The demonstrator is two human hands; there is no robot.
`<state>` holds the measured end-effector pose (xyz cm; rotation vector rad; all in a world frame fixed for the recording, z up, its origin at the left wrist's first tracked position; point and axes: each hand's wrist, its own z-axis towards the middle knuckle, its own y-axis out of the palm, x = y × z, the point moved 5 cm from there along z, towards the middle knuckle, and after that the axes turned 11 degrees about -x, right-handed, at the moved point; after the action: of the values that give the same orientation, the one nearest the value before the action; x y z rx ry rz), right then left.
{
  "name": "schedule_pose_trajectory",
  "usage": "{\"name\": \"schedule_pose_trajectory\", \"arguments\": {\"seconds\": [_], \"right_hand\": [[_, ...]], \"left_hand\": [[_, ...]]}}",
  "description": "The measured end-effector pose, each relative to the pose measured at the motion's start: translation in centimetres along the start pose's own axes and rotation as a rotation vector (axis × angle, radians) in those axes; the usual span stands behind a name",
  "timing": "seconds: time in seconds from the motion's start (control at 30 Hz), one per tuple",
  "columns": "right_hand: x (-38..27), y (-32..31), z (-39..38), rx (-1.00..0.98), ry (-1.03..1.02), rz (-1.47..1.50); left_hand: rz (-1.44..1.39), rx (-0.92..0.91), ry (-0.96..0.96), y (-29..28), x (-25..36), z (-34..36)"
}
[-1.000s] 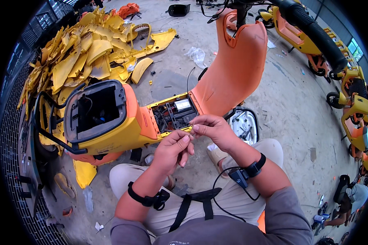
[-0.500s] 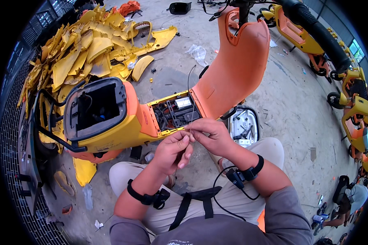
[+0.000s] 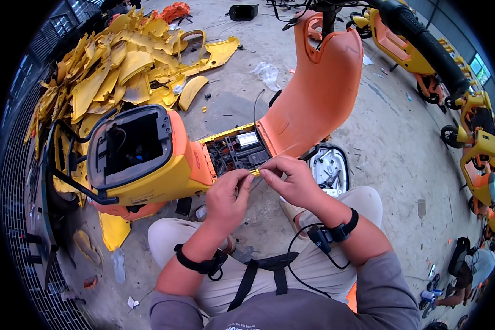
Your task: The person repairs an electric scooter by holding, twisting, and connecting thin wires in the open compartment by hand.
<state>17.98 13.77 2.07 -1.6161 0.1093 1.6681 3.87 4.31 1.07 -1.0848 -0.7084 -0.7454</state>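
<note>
An orange and yellow scooter body (image 3: 165, 165) lies on its side in front of me, its floor compartment (image 3: 239, 151) open and showing dark wiring and a small silver box. My left hand (image 3: 228, 192) and my right hand (image 3: 289, 179) meet just below that opening. The fingertips of both pinch a small yellow piece (image 3: 254, 172) at the compartment's lower edge. The orange front panel (image 3: 322, 93) rises behind my right hand. Each wrist wears a black strap.
A heap of yellow plastic panels (image 3: 121, 66) covers the concrete at the upper left. A headlight unit (image 3: 329, 166) lies right of my hands. More scooters (image 3: 423, 55) stand along the right. Another person (image 3: 467, 269) crouches at the lower right. A metal grate runs along the left.
My hands have drawn together: the left hand rose from lower left to meet the right hand at the compartment's edge, and both now pinch the small yellow piece.
</note>
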Motion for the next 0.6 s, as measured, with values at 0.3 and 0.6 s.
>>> {"name": "schedule_pose_trajectory", "arguments": {"seconds": [0.3, 0.6], "right_hand": [[1.7, 2.5, -0.2, 0.075, 0.018, 0.344], [3.0, 3.5, 0.3, -0.061, 0.015, 0.668]], "left_hand": [[-0.312, -0.025, -0.229, 0.7, -0.6, -0.3], [-1.133, -0.270, -0.461, 2.3, -1.7, -1.0]]}}
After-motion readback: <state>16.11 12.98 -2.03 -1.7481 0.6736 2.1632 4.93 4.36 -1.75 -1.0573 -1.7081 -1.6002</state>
